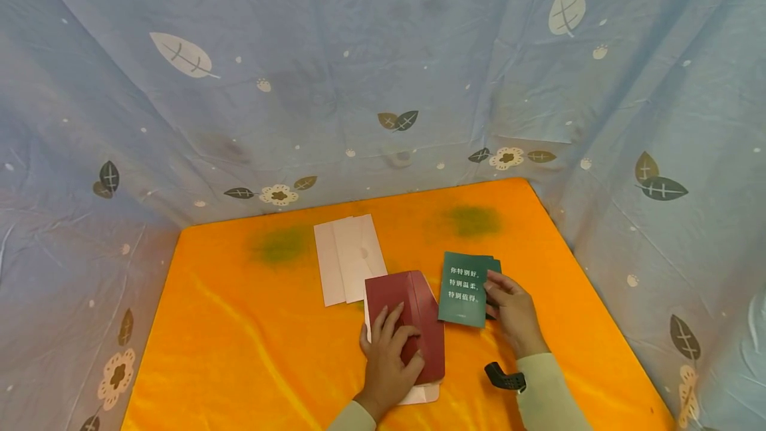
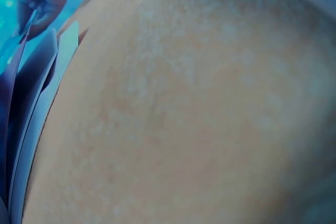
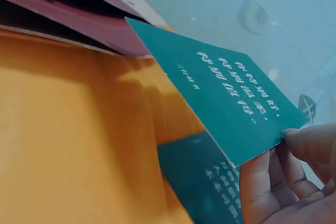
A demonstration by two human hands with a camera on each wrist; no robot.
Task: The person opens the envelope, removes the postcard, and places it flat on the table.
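Note:
My left hand [image 1: 387, 358] holds a dark red envelope [image 1: 431, 338], bent fingers across its face and one finger along its left edge. A pale pink envelope [image 1: 422, 394] shows from underneath it. The red envelope's layers stand slightly apart in the right wrist view. A green card [image 3: 220, 93] with white printed characters is pinched between the thumb and fingers of my right hand [image 1: 513, 311], tilted, its corner close by the red envelope. Below it a second green card [image 3: 202, 174] lies on the orange cloth. My left palm fills most of the left wrist view.
Pale pink envelopes [image 1: 350, 258] lie overlapping on the orange cloth [image 1: 227, 351], beyond the red one. Patterned blue curtains [image 1: 311, 85] hang round the table at the back and sides. A black strap [image 1: 505, 378] sits by the right wrist.

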